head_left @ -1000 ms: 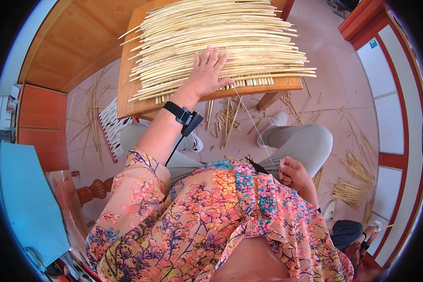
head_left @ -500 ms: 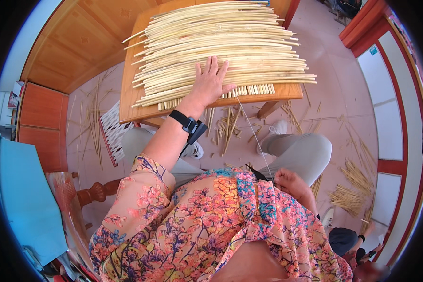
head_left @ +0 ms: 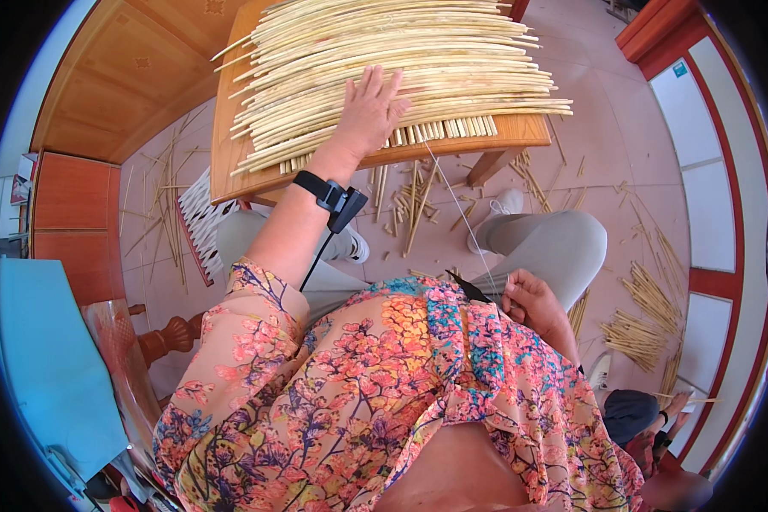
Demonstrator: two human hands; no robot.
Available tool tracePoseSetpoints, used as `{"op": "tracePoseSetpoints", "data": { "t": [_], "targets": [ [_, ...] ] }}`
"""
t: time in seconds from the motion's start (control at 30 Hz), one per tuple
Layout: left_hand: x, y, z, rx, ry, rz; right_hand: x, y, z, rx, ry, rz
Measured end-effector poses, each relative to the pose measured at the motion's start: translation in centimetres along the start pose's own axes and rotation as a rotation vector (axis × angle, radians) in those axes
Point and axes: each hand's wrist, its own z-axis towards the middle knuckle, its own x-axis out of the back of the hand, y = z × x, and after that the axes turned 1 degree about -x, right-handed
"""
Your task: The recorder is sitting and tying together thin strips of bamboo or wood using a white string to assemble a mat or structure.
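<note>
A mat-like layer of pale, thin stalks (head_left: 435,72) lies side by side across a wooden table (head_left: 520,130). My left hand (head_left: 369,115) rests on the near part of this layer, palm down, fingers stretched out and thumb apart. Below it, short cut ends (head_left: 456,127) of more stalks stick out at the table's near edge. A thin white thread (head_left: 456,202) runs taut from those ends down to my right hand (head_left: 531,299). That hand is held close to my body over my thigh, its fingers pinched on the thread; the fingertips are partly hidden.
Bundles of stalks (head_left: 644,320) lie on the tiled floor at right, with cut bits (head_left: 414,205) under the table. A co-worker's hand (head_left: 678,401) holds a stalk at lower right. A wooden chair part (head_left: 175,334) and a blue panel (head_left: 51,358) stand at left.
The view has shifted a little. My left hand has slid slightly left along the stalks, and my right hand has risen a bit. The co-worker's stalk now points sideways.
</note>
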Motion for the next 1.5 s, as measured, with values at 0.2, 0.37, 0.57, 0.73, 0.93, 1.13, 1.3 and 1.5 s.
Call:
{"op": "tracePoseSetpoints", "data": {
  "t": [0.2, 0.37, 0.57, 0.73, 0.93, 1.13, 1.3, 1.5],
  "targets": [
    [0.9, -0.9, -1.3, -0.04, 0.049, 0.099, 0.6, 0.6, 0.4, 0.015, 0.0, 0.055],
    [-0.3, -2.1, -2.2, -0.046, -0.072, 0.151, 0.5, 0.3, 0.9, -0.002, 0.037, -0.028],
    [3.1, -1.5, -3.2, -0.19, 0.377, -0.19, 0.9, -1.0, 0.2, 0.545, 0.417, -0.28],
    [3.6, 5.9, -9.0, -0.658, -0.268, -0.384, 1.8, -2.8, -0.6, 0.855, 0.628, -0.417],
    [-7.2, 1.8, -15.2, -0.426, -1.338, -0.197, 2.4, -3.7, -0.8, 0.891, 0.627, -0.517],
    [-13.9, -4.1, -17.4, -0.187, -1.226, -0.249, 1.2, -2.8, -0.8, 0.901, 0.634, -0.628],
    [-13.4, -3.3, -15.6, 0.159, -1.292, -0.344, 1.3, -3.0, -2.1, 0.92, 0.691, -0.664],
    [-18.2, -8.4, -21.0, 0.681, -1.083, -0.47, 0.6, -3.2, -2.4, 0.919, 0.699, -0.651]
  ]
}}
